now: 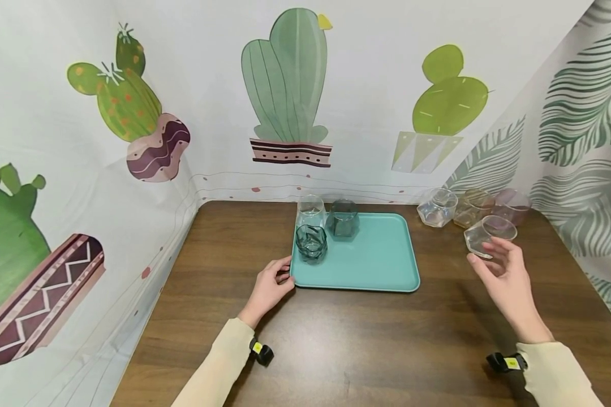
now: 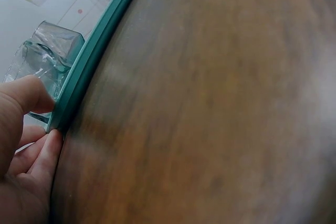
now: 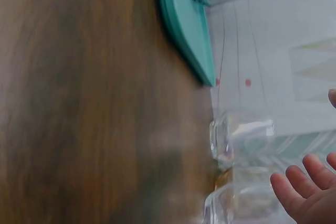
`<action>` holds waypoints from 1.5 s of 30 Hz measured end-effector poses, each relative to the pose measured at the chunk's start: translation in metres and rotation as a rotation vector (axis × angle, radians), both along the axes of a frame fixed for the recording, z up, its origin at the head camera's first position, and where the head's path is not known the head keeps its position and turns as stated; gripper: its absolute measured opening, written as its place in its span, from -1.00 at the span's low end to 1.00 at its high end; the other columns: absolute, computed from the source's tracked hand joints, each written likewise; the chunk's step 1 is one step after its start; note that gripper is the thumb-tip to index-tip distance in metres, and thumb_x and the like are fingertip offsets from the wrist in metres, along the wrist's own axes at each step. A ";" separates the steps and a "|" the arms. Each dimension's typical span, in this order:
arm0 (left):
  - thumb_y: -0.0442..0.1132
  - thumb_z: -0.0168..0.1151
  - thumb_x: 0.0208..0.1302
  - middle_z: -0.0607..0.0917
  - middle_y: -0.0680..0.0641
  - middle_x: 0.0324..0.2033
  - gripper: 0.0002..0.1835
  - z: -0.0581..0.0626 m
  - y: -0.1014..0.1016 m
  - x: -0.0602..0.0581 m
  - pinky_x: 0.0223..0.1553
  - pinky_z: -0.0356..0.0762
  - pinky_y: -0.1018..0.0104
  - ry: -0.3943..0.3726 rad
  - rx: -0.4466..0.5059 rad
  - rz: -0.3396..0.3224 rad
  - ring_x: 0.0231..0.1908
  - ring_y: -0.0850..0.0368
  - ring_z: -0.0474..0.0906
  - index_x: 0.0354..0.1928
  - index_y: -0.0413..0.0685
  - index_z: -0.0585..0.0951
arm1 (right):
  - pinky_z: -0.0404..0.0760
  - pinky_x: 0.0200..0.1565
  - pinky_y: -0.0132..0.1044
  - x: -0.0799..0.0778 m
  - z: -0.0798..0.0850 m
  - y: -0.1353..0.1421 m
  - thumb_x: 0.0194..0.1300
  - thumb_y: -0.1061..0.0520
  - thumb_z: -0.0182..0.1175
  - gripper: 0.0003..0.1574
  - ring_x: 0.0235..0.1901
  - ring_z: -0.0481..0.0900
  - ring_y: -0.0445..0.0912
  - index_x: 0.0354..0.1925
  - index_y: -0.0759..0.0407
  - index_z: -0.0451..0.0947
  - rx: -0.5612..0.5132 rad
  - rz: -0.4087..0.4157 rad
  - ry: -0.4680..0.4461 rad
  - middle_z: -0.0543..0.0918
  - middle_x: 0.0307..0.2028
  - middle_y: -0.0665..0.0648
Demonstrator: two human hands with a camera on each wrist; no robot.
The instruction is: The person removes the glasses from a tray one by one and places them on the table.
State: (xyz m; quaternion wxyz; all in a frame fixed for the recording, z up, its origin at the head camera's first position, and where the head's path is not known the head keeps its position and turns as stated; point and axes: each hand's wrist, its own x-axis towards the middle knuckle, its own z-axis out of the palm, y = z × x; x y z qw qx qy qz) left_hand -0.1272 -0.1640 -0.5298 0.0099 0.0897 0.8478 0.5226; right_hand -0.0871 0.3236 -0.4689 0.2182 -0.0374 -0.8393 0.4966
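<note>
A turquoise tray (image 1: pixel 369 257) lies on the wooden table with 3 glasses at its left end: a clear glass (image 1: pixel 309 209), a smoky grey glass (image 1: pixel 344 219) and a dark teal wavy glass (image 1: pixel 311 243). My left hand (image 1: pixel 270 287) pinches the tray's near left edge; the left wrist view shows thumb and fingers at the rim (image 2: pixel 97 45). On the right, my right hand (image 1: pixel 510 278) reaches over a clear faceted glass (image 1: pixel 474 236), its fingers partly in front of it. In the right wrist view the fingers (image 3: pixel 286 192) are spread and not wrapped round the glass.
Behind the right hand, along the table's back, stand a clear iridescent glass (image 1: pixel 437 210), an amber glass (image 1: pixel 470 210) and a pinkish glass (image 1: pixel 511 208). A cloth wall (image 1: pixel 366 85) printed with cacti and leaves borders the table (image 1: pixel 361 345) behind and at both sides.
</note>
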 end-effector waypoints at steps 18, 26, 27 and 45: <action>-0.47 0.31 0.23 0.63 -0.20 0.12 -0.38 0.000 0.000 -0.001 0.13 0.70 0.30 0.000 0.002 0.001 0.11 -0.07 0.61 0.38 -0.24 0.54 | 0.54 0.05 -0.68 -0.017 0.006 -0.046 0.30 0.43 0.34 -0.19 0.12 0.47 -0.36 0.41 0.43 0.22 -0.005 0.187 0.058 0.49 0.12 0.03; -0.48 0.31 0.24 0.64 -0.20 0.13 -0.39 -0.001 0.000 0.000 0.13 0.71 0.30 0.006 0.005 0.001 0.10 -0.06 0.61 0.38 -0.23 0.55 | 0.51 0.06 -0.69 -0.027 0.001 -0.060 0.32 0.43 0.32 -0.22 0.12 0.45 -0.38 0.41 0.43 0.23 0.009 0.233 0.041 0.49 0.17 0.22; -0.48 0.31 0.23 0.64 -0.20 0.12 -0.39 -0.001 0.000 0.000 0.13 0.71 0.30 0.006 0.005 0.002 0.10 -0.06 0.61 0.38 -0.23 0.55 | 0.51 0.06 -0.70 -0.028 0.000 -0.062 0.32 0.43 0.32 -0.21 0.12 0.45 -0.39 0.41 0.43 0.23 0.009 0.240 0.043 0.50 0.18 0.27; -0.47 0.30 0.24 0.64 -0.20 0.12 -0.39 -0.002 0.000 -0.001 0.14 0.71 0.26 0.012 0.002 0.001 0.11 -0.07 0.61 0.38 -0.24 0.55 | 0.59 0.12 -0.50 -0.047 0.000 -0.096 0.40 0.32 0.32 -0.27 0.17 0.44 -0.34 0.41 0.39 0.24 0.002 0.370 0.014 0.49 0.23 0.38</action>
